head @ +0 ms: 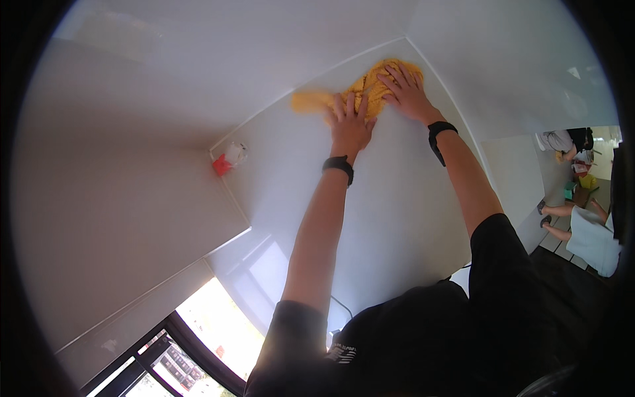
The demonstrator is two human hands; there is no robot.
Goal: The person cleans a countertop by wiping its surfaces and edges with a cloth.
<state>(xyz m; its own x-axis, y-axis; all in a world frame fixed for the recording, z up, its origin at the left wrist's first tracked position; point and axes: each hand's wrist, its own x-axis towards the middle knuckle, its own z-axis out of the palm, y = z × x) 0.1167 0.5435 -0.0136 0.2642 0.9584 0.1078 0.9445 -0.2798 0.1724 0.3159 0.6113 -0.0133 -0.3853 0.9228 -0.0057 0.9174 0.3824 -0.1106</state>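
A yellow-orange cloth (368, 84) lies bunched on a smooth white surface (392, 198), close to the corner where it meets the white walls. My left hand (349, 124) presses on the lower middle of the cloth with fingers spread; the cloth's left end looks blurred. Farther right, my right hand (408, 94) rests flat over the cloth's right end, its fingers also apart. Neither hand closes around the cloth. Both wrists wear black bands.
A small white and red plastic bag or packet (230, 158) sits in the left corner. A dark-framed window (173, 357) is at lower left. At the far right are two other people, one in a white garment (593, 240), near green and yellow containers (570, 190).
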